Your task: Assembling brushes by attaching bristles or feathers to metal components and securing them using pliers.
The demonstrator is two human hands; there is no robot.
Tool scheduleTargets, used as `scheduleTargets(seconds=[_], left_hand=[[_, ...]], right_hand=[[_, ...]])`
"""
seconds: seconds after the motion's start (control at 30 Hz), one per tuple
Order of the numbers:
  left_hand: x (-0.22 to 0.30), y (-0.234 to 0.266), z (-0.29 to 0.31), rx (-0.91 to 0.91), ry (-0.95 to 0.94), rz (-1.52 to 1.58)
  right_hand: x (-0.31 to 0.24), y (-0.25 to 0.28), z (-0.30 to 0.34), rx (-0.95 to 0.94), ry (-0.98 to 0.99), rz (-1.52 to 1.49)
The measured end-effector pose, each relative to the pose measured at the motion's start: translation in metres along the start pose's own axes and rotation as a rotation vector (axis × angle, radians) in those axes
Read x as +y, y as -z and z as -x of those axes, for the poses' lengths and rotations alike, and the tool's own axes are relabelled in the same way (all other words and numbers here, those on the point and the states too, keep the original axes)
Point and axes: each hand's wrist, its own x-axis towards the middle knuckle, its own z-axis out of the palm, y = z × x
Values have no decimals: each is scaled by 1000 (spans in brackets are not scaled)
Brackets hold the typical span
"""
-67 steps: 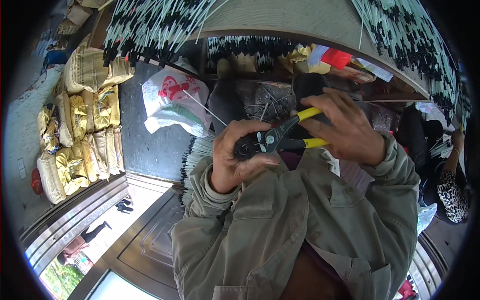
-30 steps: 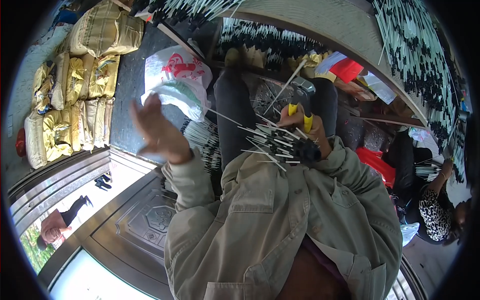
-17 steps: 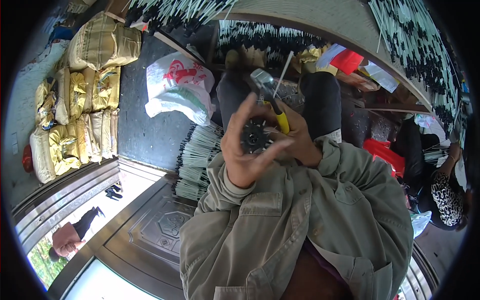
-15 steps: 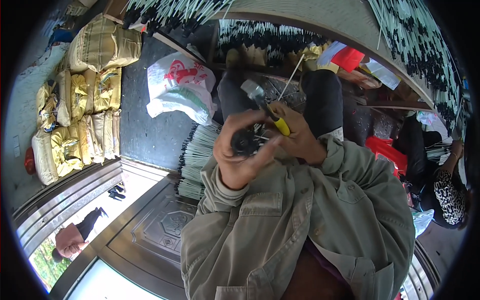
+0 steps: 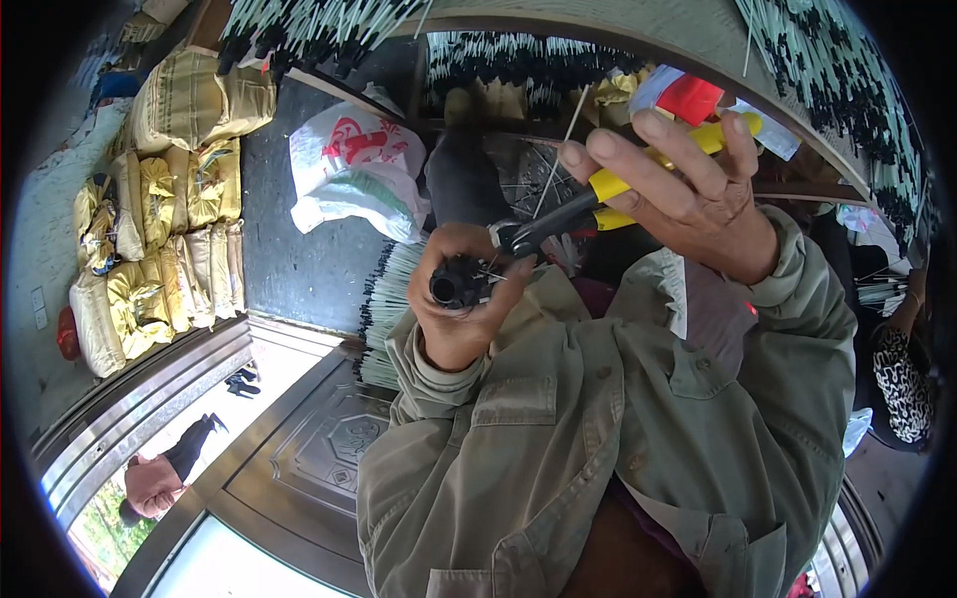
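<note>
My left hand [image 5: 461,324] is closed around a black tubular part [image 5: 449,289] with a hollow round end facing up and several thin pale rods or wires at its side. In my right hand [image 5: 688,194] are yellow-handled pliers [image 5: 568,219]. Their handles are spread apart, with my fingers lying over the upper one. The metal jaws are at the black part, beside my left fingers; whether they grip a wire I cannot make out.
Bundles of pale rods with black ends [image 5: 832,90] lie on the curved shelf [image 5: 598,30] ahead; another bundle [image 5: 394,289] is by my left arm. A white plastic bag [image 5: 354,164] and stacked sacks [image 5: 159,239] are at left. A person [image 5: 902,379] sits at far right.
My right hand has moved up and to the right, and the pliers' handles have swung apart. The jaws have come down to the black part, which my left hand has shifted slightly left.
</note>
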Motion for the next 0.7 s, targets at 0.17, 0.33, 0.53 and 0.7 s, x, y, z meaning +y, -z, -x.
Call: scheduleTargets(seconds=[0.17, 0.33, 0.53, 0.7], left_hand=[[-1, -1, -4, -62, -12, -4], [8, -2, -8, -75, 40, -37], [1, -2, -10, -71, 45, 25], [3, 1, -11, -64, 62, -1]], right_hand=[[4, -2, 1, 27, 125, 245], [-5, -5, 2, 72, 69, 214], [-12, -11, 3, 111, 4, 147], [-12, -13, -1, 135, 36, 150]])
